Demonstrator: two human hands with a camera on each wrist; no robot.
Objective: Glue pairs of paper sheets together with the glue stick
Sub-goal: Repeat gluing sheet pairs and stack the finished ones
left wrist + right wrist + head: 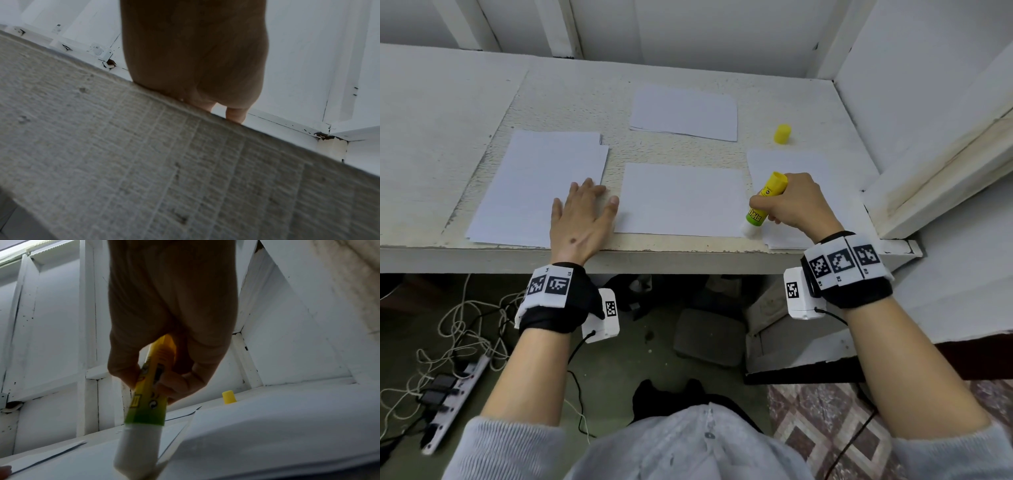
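Observation:
My right hand (787,202) grips a yellow and green glue stick (765,204), uncapped, tilted with its white glue end (750,230) down at the near right corner of the middle paper sheet (681,198). The right wrist view shows the glue stick (151,389) and its white tip (137,449) touching paper. My left hand (582,212) lies flat with fingers spread on the left paper stack (534,185), its thumb reaching toward the middle sheet's left edge. In the left wrist view only the palm (193,53) and the table's front edge show.
The yellow cap (782,133) stands upright at the back right of the table (571,102), also the cap (228,397). Another paper stack (685,113) lies at the back, and one (791,164) under my right hand. White walls close in behind and right. Cables lie on the floor.

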